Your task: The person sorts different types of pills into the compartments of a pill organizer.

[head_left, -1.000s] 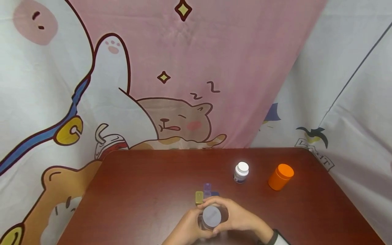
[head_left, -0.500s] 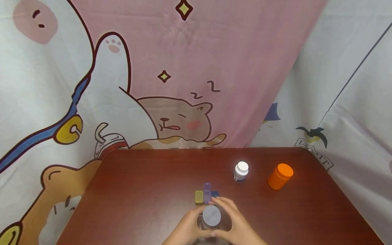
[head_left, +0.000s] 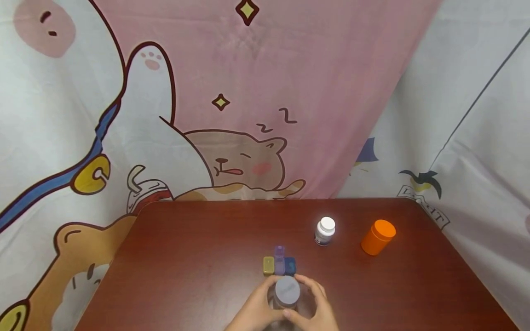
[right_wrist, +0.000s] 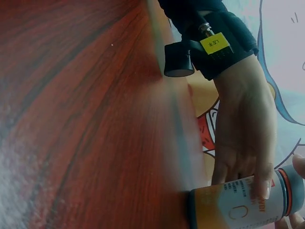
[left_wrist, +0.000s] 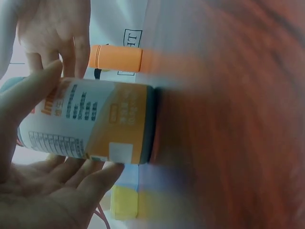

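Note:
A supplement bottle with a grey cap [head_left: 287, 289] stands upright on the table's near part. Its white and orange label [left_wrist: 86, 119] shows in the left wrist view, and a large letter C in the right wrist view. My left hand [head_left: 258, 305] grips the bottle's body from the left, thumb and fingers on opposite sides. From the right, my right hand [head_left: 316, 312] curls its thumb and fingers round the bottle near the cap. Just beyond lies a small pill organizer [head_left: 279, 265] with yellow, purple and blue compartments; a purple lid stands raised.
A white bottle [head_left: 325, 231] stands farther back on the reddish-brown table [head_left: 198, 257]. To its right is an orange bottle [head_left: 378, 237]. Cartoon-printed cloth [head_left: 331, 92] hangs behind the table and along its sides.
My right hand's fingers have shifted rightward round the bottle, uncovering the blue compartment of the pill organizer. The left hand keeps its grip, and the bottle stays nearly in place.

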Demonstrator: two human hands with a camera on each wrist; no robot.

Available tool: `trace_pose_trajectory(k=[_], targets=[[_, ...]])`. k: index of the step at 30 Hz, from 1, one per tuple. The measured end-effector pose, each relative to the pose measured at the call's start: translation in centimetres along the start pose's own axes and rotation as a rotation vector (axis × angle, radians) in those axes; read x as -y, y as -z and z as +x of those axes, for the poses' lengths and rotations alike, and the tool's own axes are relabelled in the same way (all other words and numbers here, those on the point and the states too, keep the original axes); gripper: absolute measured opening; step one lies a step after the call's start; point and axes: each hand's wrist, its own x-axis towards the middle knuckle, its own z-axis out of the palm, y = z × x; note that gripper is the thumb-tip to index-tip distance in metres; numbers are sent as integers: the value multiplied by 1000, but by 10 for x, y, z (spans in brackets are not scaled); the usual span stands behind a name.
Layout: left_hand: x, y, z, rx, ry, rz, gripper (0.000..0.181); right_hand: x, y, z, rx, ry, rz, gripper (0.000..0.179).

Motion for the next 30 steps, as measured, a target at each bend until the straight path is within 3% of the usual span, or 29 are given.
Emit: trace_pose_trajectory(k=[7,12,21,25,30], targets=[[1,-2,2,-54,-36,37,59,0,0,5,-19,48,-123,70],[5,-2,4,-60,-66,38,61,-3,4,14,62,70,-128,71],[5,3,3,5,-93,-70,62,-18,27,44,434,164,21,65],[5,4,3,27,-88,-55,65,-25,34,59,583,276,95,63],[6,5,3,30,-49,-24,69,-26,40,80,800,309,171,60]])
